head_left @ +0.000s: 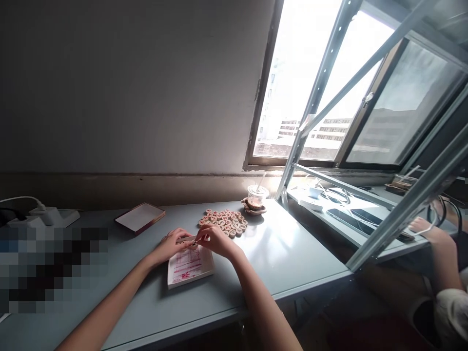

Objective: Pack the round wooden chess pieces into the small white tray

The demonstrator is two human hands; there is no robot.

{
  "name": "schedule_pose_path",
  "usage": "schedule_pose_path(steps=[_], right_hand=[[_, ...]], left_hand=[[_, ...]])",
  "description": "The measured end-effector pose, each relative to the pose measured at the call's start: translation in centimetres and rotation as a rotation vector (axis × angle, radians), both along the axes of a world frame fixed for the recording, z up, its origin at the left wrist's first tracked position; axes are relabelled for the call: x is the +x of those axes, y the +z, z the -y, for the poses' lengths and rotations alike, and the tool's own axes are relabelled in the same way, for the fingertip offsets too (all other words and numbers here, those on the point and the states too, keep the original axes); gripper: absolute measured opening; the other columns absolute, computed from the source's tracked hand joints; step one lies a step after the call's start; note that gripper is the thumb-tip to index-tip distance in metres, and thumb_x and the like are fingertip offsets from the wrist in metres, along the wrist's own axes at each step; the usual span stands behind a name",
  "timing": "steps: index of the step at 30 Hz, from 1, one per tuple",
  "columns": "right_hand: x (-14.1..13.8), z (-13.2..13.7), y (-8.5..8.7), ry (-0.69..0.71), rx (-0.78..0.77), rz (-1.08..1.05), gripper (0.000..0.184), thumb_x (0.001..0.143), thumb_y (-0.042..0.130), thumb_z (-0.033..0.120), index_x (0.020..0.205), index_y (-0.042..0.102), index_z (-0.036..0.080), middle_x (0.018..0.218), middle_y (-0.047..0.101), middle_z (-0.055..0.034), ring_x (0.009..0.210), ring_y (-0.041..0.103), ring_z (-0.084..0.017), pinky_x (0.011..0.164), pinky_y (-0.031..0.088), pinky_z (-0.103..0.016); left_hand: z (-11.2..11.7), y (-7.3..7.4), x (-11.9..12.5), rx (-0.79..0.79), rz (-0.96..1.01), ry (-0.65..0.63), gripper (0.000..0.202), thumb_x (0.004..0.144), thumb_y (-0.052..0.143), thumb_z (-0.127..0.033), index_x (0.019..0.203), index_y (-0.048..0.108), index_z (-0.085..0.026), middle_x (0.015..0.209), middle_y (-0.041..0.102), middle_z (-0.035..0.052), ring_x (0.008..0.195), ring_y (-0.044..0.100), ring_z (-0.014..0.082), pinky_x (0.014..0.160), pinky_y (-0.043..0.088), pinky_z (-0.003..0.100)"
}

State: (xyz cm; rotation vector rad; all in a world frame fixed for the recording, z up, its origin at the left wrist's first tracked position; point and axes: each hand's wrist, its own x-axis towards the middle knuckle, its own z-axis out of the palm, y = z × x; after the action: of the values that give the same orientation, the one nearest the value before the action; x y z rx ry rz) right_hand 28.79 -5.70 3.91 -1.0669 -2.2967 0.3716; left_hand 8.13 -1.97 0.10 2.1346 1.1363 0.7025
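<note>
A shallow white box [190,268] with pink-red markings inside lies on the desk before me. My left hand [171,245] grips its far left corner, fingers behind the far wall and thumb inside. From the right, my right hand [215,240] reaches over the box's far end, thumb and finger pinched on a small round piece that is mostly hidden. A few wooden discs show partly beneath my fingertips along the far wall. Just beyond my right hand, many wooden Chinese chess pieces [228,225] lie spread in a single layer, with red and dark characters on top.
The box lid [142,218] lies at the back left. Behind the pieces, a plastic cup with a straw [258,194] stands in a brown dish [252,209]. Chargers [46,214] sit far left. Metal frame posts [380,239] divide off another desk, where a person's arm [442,248] rests.
</note>
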Motion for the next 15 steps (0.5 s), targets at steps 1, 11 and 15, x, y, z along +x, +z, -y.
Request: schedule_pose_path(steps=[1,11,15], right_hand=[[0.6,0.0,0.2,-0.027,0.024,-0.004,0.013,0.083,0.055,0.022,0.086,0.067,0.019,0.087,0.062,-0.0029,0.072,0.057,-0.01,0.068,0.043,-0.021],[6.0,1.1,-3.0,-0.125,0.191,0.161,0.027,0.084,0.053,0.042,0.102,0.062,0.023,0.104,0.059,-0.0059,0.102,0.047,-0.02,0.09,0.029,-0.038],[6.1,0.9,-3.1,-0.118,0.206,0.141,0.025,0.083,0.055,0.041,0.1,0.063,0.024,0.103,0.059,-0.0054,0.1,0.046,-0.02,0.089,0.027,-0.038]], left_hand=[[0.0,0.0,0.1,0.003,-0.008,0.013,0.043,0.071,0.055,-0.056,0.093,0.066,-0.021,0.102,0.059,0.007,0.1,0.053,0.0251,0.092,0.04,0.036],[0.6,0.8,1.6,-0.1,0.041,0.038,0.039,0.068,0.063,-0.052,0.087,0.067,-0.018,0.102,0.06,0.0079,0.093,0.058,0.0229,0.085,0.046,0.033],[0.9,1.2,2.1,-0.124,0.056,0.046,0.035,0.07,0.062,-0.049,0.085,0.066,-0.018,0.101,0.059,0.0073,0.091,0.058,0.0219,0.085,0.048,0.033]])
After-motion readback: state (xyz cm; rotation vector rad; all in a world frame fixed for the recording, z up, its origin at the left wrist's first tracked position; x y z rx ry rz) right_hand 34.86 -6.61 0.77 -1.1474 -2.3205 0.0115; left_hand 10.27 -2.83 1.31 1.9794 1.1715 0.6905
